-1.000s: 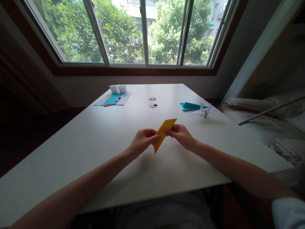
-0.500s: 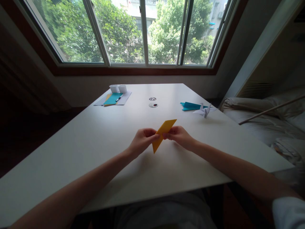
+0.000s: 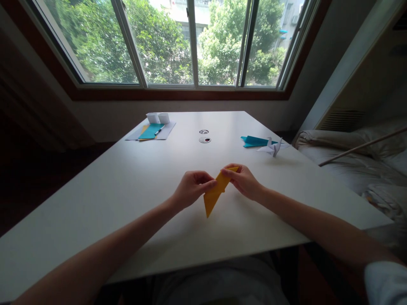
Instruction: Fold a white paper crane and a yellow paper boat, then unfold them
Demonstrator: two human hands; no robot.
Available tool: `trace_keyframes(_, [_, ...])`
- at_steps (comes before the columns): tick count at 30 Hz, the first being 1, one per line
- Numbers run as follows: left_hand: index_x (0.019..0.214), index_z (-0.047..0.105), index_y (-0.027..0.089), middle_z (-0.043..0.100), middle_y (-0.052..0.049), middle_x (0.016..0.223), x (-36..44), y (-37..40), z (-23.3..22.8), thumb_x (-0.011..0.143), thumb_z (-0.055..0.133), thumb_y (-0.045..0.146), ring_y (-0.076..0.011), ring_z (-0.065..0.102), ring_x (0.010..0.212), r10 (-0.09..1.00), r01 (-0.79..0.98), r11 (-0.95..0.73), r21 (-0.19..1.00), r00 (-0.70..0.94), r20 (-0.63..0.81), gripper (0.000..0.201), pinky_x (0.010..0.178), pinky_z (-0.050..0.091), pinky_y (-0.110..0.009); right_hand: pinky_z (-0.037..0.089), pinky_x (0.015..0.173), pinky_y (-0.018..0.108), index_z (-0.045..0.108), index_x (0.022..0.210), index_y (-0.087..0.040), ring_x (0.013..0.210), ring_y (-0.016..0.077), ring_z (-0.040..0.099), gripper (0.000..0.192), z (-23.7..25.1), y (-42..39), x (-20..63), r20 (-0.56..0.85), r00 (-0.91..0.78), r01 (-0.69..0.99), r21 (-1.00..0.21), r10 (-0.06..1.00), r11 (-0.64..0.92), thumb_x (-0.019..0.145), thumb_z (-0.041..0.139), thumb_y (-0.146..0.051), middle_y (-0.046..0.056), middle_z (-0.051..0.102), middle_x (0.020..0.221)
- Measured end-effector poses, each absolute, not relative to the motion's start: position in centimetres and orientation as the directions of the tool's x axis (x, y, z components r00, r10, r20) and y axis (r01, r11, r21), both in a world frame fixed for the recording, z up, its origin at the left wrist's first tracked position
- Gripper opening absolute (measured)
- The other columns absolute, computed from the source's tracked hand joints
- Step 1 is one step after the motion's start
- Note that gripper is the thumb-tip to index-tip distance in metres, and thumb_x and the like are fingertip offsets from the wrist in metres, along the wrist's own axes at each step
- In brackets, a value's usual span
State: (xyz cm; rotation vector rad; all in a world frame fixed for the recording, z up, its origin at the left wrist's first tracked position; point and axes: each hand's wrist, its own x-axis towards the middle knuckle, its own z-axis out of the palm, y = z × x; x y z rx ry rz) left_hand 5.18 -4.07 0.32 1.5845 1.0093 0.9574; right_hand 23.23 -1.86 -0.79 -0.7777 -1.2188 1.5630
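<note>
At the far left of the white surface (image 3: pixel 95 203) lies a pale sheet (image 3: pixel 165 132) carrying a teal paper (image 3: pixel 150 131), a marker (image 3: pixel 158 132) and two small white boxes (image 3: pixel 158 117). These sit well apart from the hands.

Nearer the person, the left hand (image 3: pixel 190 188) is closed in a pinch, thumb and fingertips gripping the folded yellow paper (image 3: pixel 213 195) at its left edge, about mid-length. The paper is held between both hands, its lower tip pointing down toward the surface and the person, its upper end rising to the right and away. So its long axis runs diagonally, from lower left to upper right. Whether the lower tip touches the surface cannot be told.

The right hand (image 3: pixel 244 181) pinches the paper's upper end, fingers curled over the top corner and partly covering it. Both hands are equally close to the paper, each on its own end of the diagonal.

Beyond them, two round fittings (image 3: pixel 204 136) sit in the surface. Farther right lie a teal folded piece (image 3: pixel 254 141) and, just beside it, a white paper crane (image 3: pixel 272 147). A bed (image 3: pixel 349 161) stands past the right edge.
</note>
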Motion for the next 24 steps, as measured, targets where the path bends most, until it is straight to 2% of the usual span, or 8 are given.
trace_keyframes(6, [0.071,0.061,0.010,0.068,-0.008,0.072,5.05,-4.12,0.29,0.070,0.065,0.037,-0.0208,0.064,0.067,0.925,0.171,-0.160,0.972,0.370,0.087,0.028,0.058,0.050,-0.028,0.043,0.061,0.025,0.065,0.068,-0.014,0.063,0.0111,0.055,0.021,-0.95,-1.81,23.21,0.066,-0.289,-0.247,-0.969,0.955,-0.007,0.058,0.075,-0.028,0.001,0.062,0.065])
trace_keyframes(10, [0.073,0.059,0.010,0.066,-0.008,0.074,4.95,-3.97,0.24,0.073,0.063,0.038,-0.0206,0.064,0.070,0.920,0.160,-0.171,0.972,0.379,0.100,0.028,0.060,0.050,-0.029,0.043,0.062,0.025,0.065,0.068,-0.014,0.064,0.0109,0.055,0.021,-1.05,-1.81,23.17,0.125,-0.238,-0.210,-0.975,0.963,0.074,0.059,0.075,-0.029,0.001,0.061,0.066])
trace_keyframes(13, [0.095,0.056,0.014,0.062,-0.007,0.085,4.91,-3.96,0.05,0.073,0.063,0.038,-0.0181,0.062,0.074,0.905,0.179,-0.248,0.952,0.394,0.162,0.033,0.061,0.051,-0.027,0.045,0.061,0.025,0.064,0.068,-0.014,0.064,0.0113,0.055,0.023,-0.85,-1.64,23.45,0.125,-0.142,-0.206,-0.974,0.982,0.094,0.059,0.075,-0.032,0.001,0.061,0.066])
trace_keyframes(15, [0.110,0.047,0.019,0.057,-0.007,0.098,4.92,-4.04,-0.10,0.069,0.067,0.036,-0.0162,0.061,0.075,0.892,0.235,-0.323,0.917,0.399,0.212,0.049,0.061,0.051,-0.027,0.047,0.062,0.026,0.062,0.068,-0.014,0.066,0.0123,0.057,0.025,-0.67,-1.39,23.75,0.080,-0.083,-0.235,-0.970,0.993,0.058,0.058,0.075,-0.033,0.001,0.061,0.068])
trace_keyframes(17, [0.114,0.043,0.023,0.052,-0.007,0.109,4.97,-4.16,-0.20,0.065,0.070,0.033,-0.0150,0.059,0.077,0.879,0.331,-0.409,0.850,0.393,0.270,0.056,0.062,0.052,-0.028,0.049,0.064,0.026,0.060,0.067,-0.015,0.069,0.0131,0.059,0.025,-0.58,-1.15,23.99,0.020,-0.056,-0.273,-0.962,0.998,0.004,0.058,0.075,-0.033,0.002,0.061,0.069])
trace_keyframes(19, [0.107,0.047,0.022,0.050,-0.007,0.110,5.01,-4.25,-0.23,0.066,0.067,0.029,-0.0150,0.058,0.078,0.857,0.431,-0.494,0.755,0.388,0.339,0.046,0.065,0.051,-0.029,0.050,0.064,0.026,0.060,0.069,-0.015,0.070,0.0132,0.060,0.025,-0.62,-1.01,24.09,-0.023,-0.072,-0.281,-0.959,0.997,-0.043,0.059,0.075,-0.032,0.002,0.061,0.072])
trace_keyframes(21, [0.097,0.053,0.020,0.054,-0.006,0.102,4.99,-4.25,-0.14,0.070,0.062,0.025,-0.0157,0.057,0.079,0.843,0.494,-0.534,0.686,0.373,0.388,0.030,0.067,0.050,-0.030,0.051,0.065,0.026,0.060,0.074,-0.016,0.072,0.0137,0.061,0.025,-0.75,-1.01,24.08,-0.030,-0.114,-0.249,-0.967,0.993,-0.058,0.060,0.075,-0.031,0.003,0.062,0.077])
trace_keyframes(24, [0.090,0.056,0.018,0.059,-0.005,0.092,4.72,-3.97,0.11,0.072,0.060,0.024,-0.0169,0.057,0.081,0.870,0.457,-0.486,0.745,0.339,0.359,0.019,0.071,0.049,-0.031,0.052,0.069,0.029,0.061,0.081,-0.017,0.075,0.0141,0.062,0.025,-0.92,-1.06,24.14,0.024,-0.178,-0.183,-0.983,0.984,-0.009,0.063,0.072,-0.031,0.003,0.062,0.087])
